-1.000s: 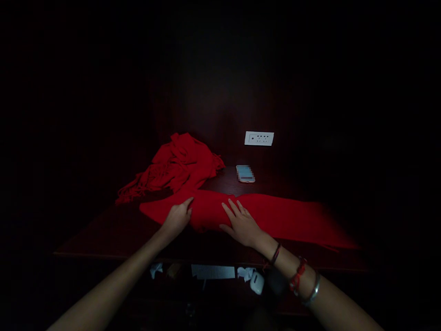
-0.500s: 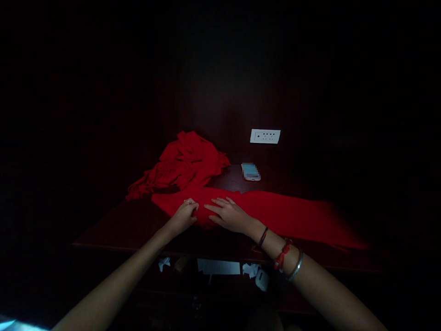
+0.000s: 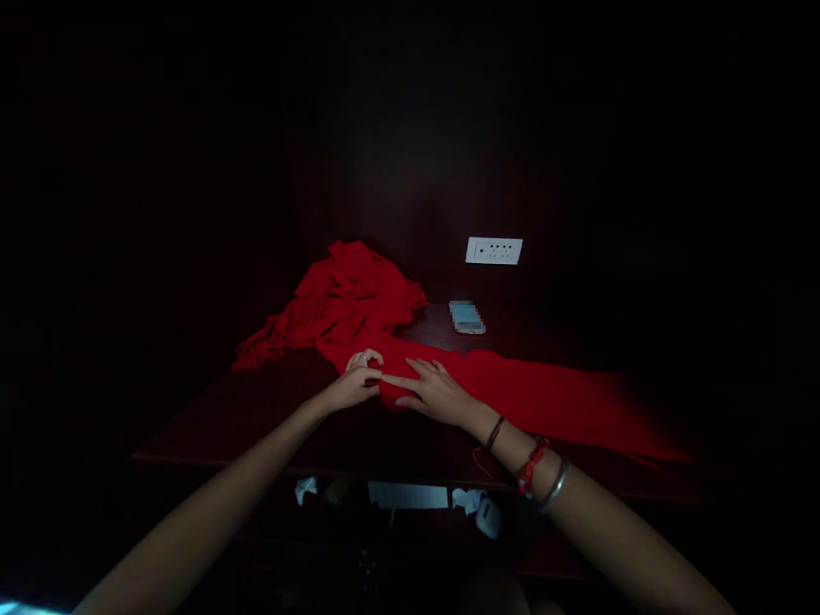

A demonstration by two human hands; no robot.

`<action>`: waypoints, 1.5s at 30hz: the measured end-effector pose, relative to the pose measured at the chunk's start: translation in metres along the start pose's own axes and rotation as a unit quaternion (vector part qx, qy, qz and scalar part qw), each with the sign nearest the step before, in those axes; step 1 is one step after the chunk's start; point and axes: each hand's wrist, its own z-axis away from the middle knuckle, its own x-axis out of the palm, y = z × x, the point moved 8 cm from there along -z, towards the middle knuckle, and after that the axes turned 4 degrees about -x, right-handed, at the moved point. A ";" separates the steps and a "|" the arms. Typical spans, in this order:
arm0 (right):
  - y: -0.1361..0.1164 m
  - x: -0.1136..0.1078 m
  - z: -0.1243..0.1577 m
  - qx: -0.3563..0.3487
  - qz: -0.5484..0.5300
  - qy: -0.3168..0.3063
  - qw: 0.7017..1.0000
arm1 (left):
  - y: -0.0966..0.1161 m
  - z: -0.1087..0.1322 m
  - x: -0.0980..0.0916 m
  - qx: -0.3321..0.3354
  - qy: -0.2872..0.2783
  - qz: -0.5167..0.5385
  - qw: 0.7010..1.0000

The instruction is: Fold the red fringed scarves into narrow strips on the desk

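A long red scarf (image 3: pixel 544 395) lies across the dark table, its right end trailing off into shadow. My left hand (image 3: pixel 357 380), with a ring on one finger, is curled at the scarf's left portion and pinches the cloth there. Over the scarf just to the right rests my right hand (image 3: pixel 439 393), fingers stretched and spread, its index fingertip meeting the left hand. Below the fingertips the fabric bulges in a small bunch. Behind them sits a heap of red fringed cloth (image 3: pixel 359 290); whether it joins the scarf, I cannot tell.
A phone (image 3: pixel 467 317) lies at the back of the table (image 3: pixel 211 427), below a white wall socket (image 3: pixel 494 250). Under the tabletop are crumpled paper (image 3: pixel 306 489), a pale flat sheet (image 3: pixel 408 495) and a small whitish rounded case (image 3: pixel 489 518). Surroundings are very dark.
My left hand has moved right and slightly away from me, drawing the scarf's left end with it. My right hand has shifted slightly right, and the scarf's near-left part is more bunched.
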 end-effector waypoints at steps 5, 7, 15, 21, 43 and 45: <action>0.004 -0.003 0.006 -0.017 -0.006 0.007 1.000 | -0.011 -0.001 -0.011 -0.033 -0.006 0.152 0.988; 0.003 -0.001 0.008 -0.024 0.000 -0.005 1.000 | -0.009 0.000 -0.010 -0.024 -0.023 0.123 0.992; 0.004 0.008 0.009 -0.036 0.001 -0.041 0.999 | 0.002 0.012 -0.002 0.004 -0.141 0.080 0.987; 0.003 0.013 0.009 -0.046 -0.016 -0.060 0.997 | 0.000 0.006 -0.022 -0.066 -0.230 0.193 0.952; 0.007 0.005 0.012 -0.018 -0.069 -0.095 0.993 | -0.020 -0.060 0.007 0.085 -0.063 -0.116 0.988; 0.008 0.005 0.013 -0.019 -0.068 -0.096 0.993 | -0.024 -0.063 0.014 0.047 -0.093 -0.149 0.983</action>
